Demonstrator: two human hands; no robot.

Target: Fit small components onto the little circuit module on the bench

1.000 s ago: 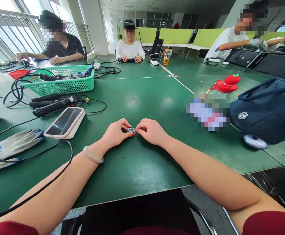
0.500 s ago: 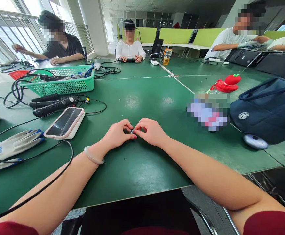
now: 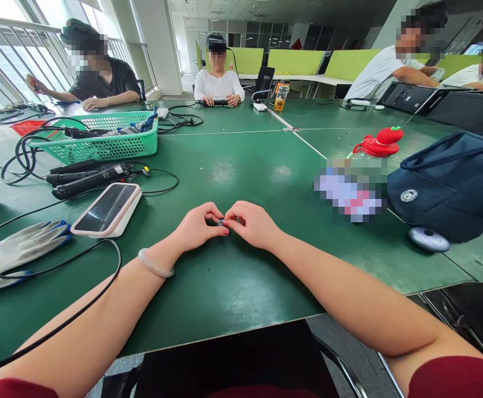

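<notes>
At the smooth green worktop (image 3: 241,155), we are pinching a tiny dark-and-pale piece (image 3: 221,222) with our left hand (image 3: 198,226), seemingly steadying it against our right hand (image 3: 253,224), whose grip is unclear.

Glossy tabletop (image 3: 245,293), cloth bag (image 3: 452,190)

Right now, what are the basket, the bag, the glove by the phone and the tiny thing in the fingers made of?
Basket: probably plastic, slightly shiny, with neat holes. Bag: looks like matte cloth, with soft folds. Glove: seems dull white fabric; the blue edges may be rubber. Tiny thing: mostly hidden, so I can't tell.
</notes>
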